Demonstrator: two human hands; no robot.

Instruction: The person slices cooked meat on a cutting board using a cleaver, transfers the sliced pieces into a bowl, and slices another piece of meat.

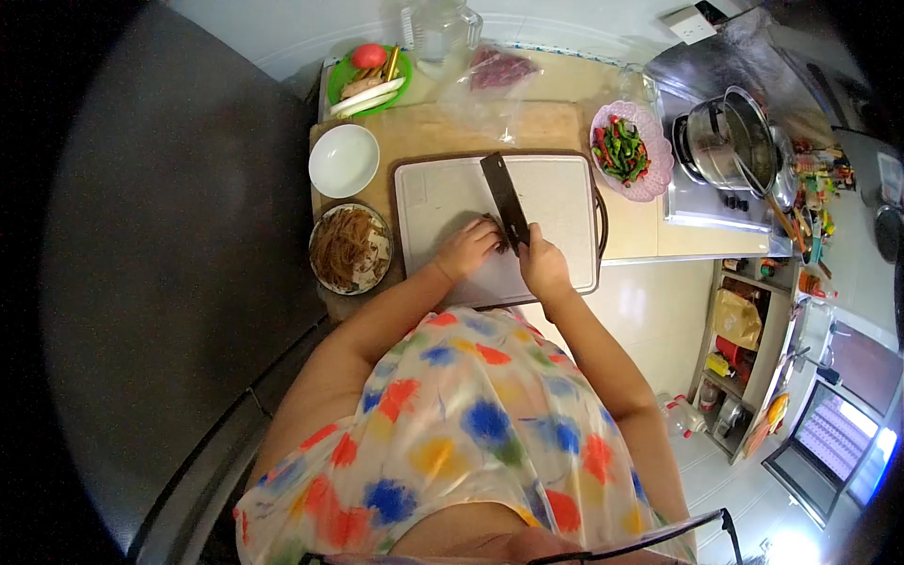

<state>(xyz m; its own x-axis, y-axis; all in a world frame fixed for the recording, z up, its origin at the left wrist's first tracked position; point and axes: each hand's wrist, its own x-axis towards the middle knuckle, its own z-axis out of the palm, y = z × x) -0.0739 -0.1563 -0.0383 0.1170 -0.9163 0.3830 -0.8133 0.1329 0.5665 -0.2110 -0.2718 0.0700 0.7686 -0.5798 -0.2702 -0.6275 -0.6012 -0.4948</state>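
Note:
My right hand (543, 268) is closed round the handle of a cleaver (505, 196). Its dark blade points away from me over a pale cutting board (433, 202) with a brown rim. Just left of the blade, my left hand (468, 250) presses curled fingers down on a small dark brown piece of food (502, 241), mostly hidden under the fingertips. Left of the board stands a patterned bowl (381, 273) with thin brown shreds (344, 240) in it. Behind that bowl is a white bowl (344, 160).
A green plate (403, 85) carries a tomato, ginger and white stalks. Beyond the board lie a bag of red meat (501, 71) and a glass pitcher (443, 38). At right are a pink basket (650, 179) of chopped peppers (621, 151) and a steel pot (711, 141) on the stove.

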